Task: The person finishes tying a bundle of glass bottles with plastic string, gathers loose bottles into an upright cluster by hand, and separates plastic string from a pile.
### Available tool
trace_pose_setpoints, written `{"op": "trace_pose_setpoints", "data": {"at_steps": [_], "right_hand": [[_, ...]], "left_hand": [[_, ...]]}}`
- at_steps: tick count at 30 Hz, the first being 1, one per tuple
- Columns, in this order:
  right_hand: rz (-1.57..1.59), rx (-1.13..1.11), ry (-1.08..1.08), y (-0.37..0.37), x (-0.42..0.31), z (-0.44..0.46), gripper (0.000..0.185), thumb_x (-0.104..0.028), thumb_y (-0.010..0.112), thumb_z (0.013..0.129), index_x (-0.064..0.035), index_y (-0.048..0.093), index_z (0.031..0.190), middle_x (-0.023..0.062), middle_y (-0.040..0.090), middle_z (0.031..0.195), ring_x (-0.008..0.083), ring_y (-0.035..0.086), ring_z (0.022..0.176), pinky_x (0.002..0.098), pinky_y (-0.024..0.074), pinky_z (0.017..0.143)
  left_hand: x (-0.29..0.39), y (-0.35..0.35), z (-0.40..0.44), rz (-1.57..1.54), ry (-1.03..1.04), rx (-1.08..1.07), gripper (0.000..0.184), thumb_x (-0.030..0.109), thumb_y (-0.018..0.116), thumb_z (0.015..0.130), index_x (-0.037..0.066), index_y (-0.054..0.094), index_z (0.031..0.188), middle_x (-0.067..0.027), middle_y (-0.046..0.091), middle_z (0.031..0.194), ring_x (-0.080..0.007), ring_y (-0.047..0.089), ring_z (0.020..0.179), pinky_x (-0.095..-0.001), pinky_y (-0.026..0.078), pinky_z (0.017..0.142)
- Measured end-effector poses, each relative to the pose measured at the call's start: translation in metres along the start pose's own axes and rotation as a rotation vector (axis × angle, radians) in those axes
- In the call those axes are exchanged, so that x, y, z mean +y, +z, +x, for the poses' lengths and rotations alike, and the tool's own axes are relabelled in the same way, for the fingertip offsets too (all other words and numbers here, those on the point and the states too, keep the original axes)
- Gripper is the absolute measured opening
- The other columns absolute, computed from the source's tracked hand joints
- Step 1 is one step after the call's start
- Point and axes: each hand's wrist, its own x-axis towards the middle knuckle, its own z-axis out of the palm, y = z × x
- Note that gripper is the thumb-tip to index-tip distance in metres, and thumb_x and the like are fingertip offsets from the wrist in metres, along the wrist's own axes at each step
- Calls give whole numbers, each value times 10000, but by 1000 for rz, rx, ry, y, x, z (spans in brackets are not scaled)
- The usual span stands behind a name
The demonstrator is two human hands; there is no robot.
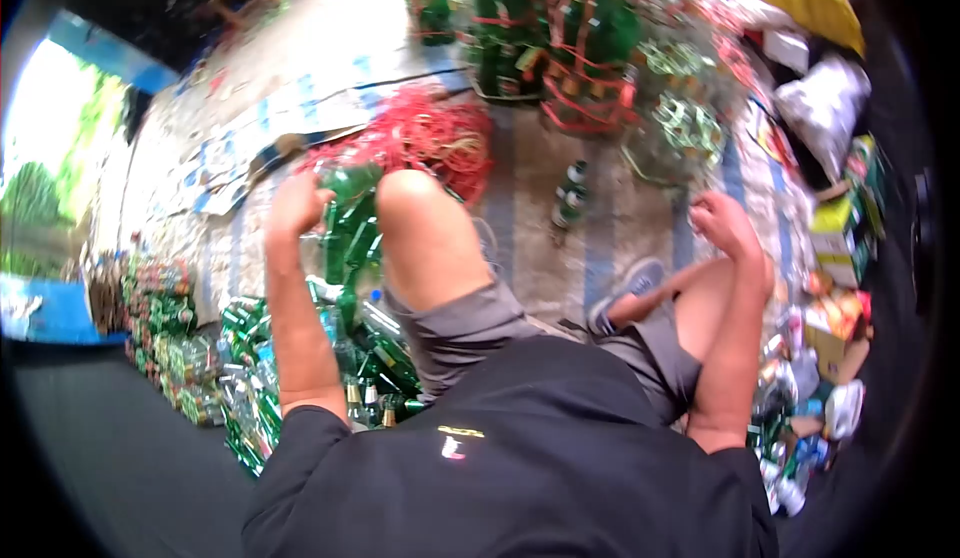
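My left hand is out beside my left knee, its fingers curled and blurred. Right next to its fingertips are green glass bottles; whether it grips one I cannot make out. My right hand hovers over my right knee with the fingers bent inward, and no object shows in it. Between my legs, a single green bottle with a label lies on the striped sheet. Beyond my left knee sits a heap of red strapping.
Ahead stand bundles of green bottles tied with red strips, beside clear bottle bundles. More loose bottles pile up by my left thigh. Stacked bottles line the left. Cartons and bags crowd the right.
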Motion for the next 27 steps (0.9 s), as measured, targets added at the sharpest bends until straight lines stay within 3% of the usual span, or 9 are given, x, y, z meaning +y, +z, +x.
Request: {"op": "trace_pose_setpoints", "data": {"at_steps": [3, 5, 9, 11, 13, 17, 21, 25, 27], "right_hand": [[39, -3, 61, -1, -20, -6, 232, -129, 638, 894, 45, 674, 1045, 84, 690, 805, 150, 666, 679, 321, 547, 649], [44, -7, 79, -1, -27, -7, 231, -129, 640, 891, 48, 675, 1036, 83, 687, 801, 158, 675, 691, 322, 550, 662], [49, -8, 54, -1, -23, -1, 230, -132, 641, 889, 35, 682, 1041, 98, 695, 796, 167, 680, 691, 329, 550, 664], [-19, -2, 22, -2, -27, 0, 223, -129, 637, 886, 14, 692, 1048, 114, 703, 793, 175, 684, 691, 337, 548, 665], [-32, 11, 32, 0, -31, 0, 231, -141, 635, 883, 5, 695, 1051, 118, 709, 794, 178, 686, 693, 342, 547, 668], [-64, -22, 63, -3, -41, -1, 274, -186, 642, 881, 11, 698, 1064, 118, 714, 810, 187, 691, 708, 344, 553, 688], [-18, -39, 89, -4, -28, -1, 268, -182, 638, 897, 10, 683, 1078, 86, 710, 832, 160, 676, 721, 326, 546, 689], [-19, -25, 116, -7, -25, -9, 270, -179, 647, 897, 9, 688, 1087, 89, 709, 836, 163, 677, 738, 326, 552, 714], [-29, -28, 104, -8, -20, -9, 267, -176, 646, 898, 4, 693, 1090, 85, 710, 836, 165, 672, 730, 325, 549, 710]], "left_hand": [[55, -43, 8, 28, 87, 135, 357, 279, 726, 870, 15, 698, 1109, -250, 705, 1030, -426, 665, 1007, -489, 516, 901], [97, -59, 2, 70, 183, 192, 341, 294, 710, 880, 83, 711, 1148, -196, 725, 1033, -393, 679, 1000, -478, 524, 884], [165, -49, 4, 60, 330, 37, 328, 351, 723, 870, 178, 735, 1148, -131, 744, 1007, -337, 705, 947, -450, 552, 827], [201, -26, 8, 98, 393, -146, 326, 356, 733, 861, 172, 745, 1130, -117, 748, 1000, -318, 711, 947, -451, 558, 825], [233, 12, 6, 153, 543, -181, 344, 348, 728, 864, 152, 740, 1147, -129, 748, 981, -321, 718, 934, -425, 558, 842], [309, 106, -7, 336, 652, -368, 314, 386, 749, 840, 111, 777, 988, -150, 751, 957, -336, 725, 916, -452, 579, 801], [335, 222, -20, 210, 673, -326, 341, 387, 760, 808, 62, 767, 912, -164, 751, 949, -344, 728, 924, -463, 582, 794], [343, 261, -41, 118, 742, -268, 262, 322, 753, 807, 69, 740, 876, -172, 743, 914, -348, 727, 902, -462, 579, 770], [347, 268, -39, 61, 770, -158, 149, 177, 660, 808, 59, 750, 787, -184, 746, 881, -346, 737, 816, -453, 587, 695]]}}
